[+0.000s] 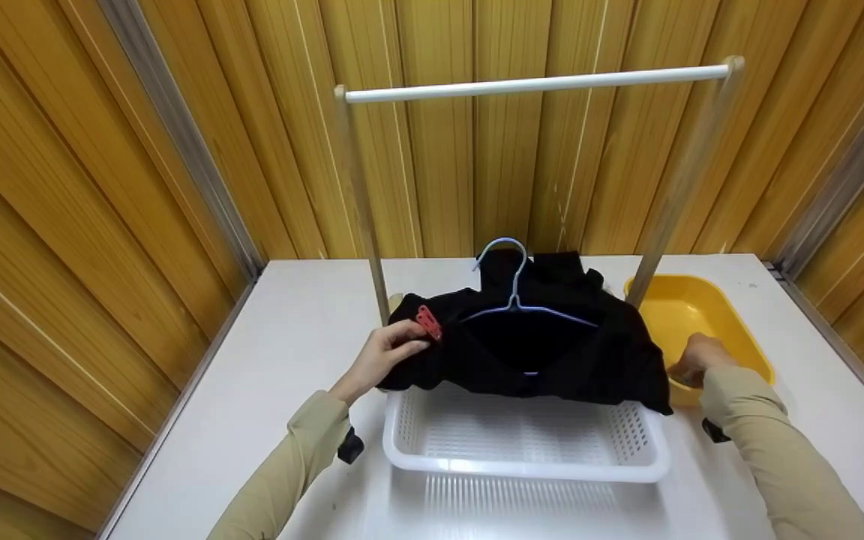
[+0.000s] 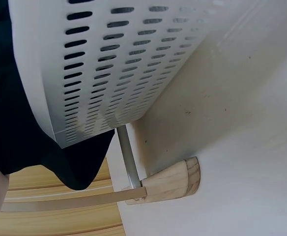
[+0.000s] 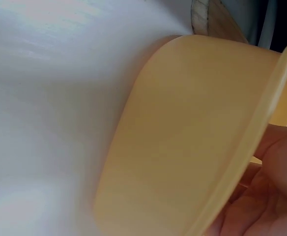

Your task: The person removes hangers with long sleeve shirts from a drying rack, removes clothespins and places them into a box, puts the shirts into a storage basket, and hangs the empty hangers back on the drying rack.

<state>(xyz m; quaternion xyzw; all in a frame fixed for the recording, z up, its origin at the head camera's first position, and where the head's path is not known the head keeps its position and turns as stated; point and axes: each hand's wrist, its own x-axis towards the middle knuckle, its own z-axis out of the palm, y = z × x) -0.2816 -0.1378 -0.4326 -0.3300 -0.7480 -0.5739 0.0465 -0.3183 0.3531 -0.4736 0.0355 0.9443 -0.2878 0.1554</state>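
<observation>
A black garment point(image 1: 574, 367) with an open neckline hangs on a light blue wire hanger point(image 1: 516, 289), draped over the back of a white perforated basket point(image 1: 522, 469). At the shoulder on the left, my left hand point(image 1: 391, 349) grips the black cloth between thumb and fingers. A red clothespin point(image 1: 428, 322) sits on that shoulder, right at the fingertips. My right hand point(image 1: 702, 356) reaches down inside a yellow basin point(image 1: 736, 330). In the right wrist view the fingers point(image 3: 246, 211) are bent beyond the basin's rim; I cannot tell what they hold.
A rack with a white top bar point(image 1: 537, 85) and wooden posts point(image 1: 361, 187) stands behind the basket. Its wooden foot point(image 2: 170, 182) rests on the white table point(image 1: 274, 375). Wood-patterned panels point(image 1: 432, 165) enclose the back and sides.
</observation>
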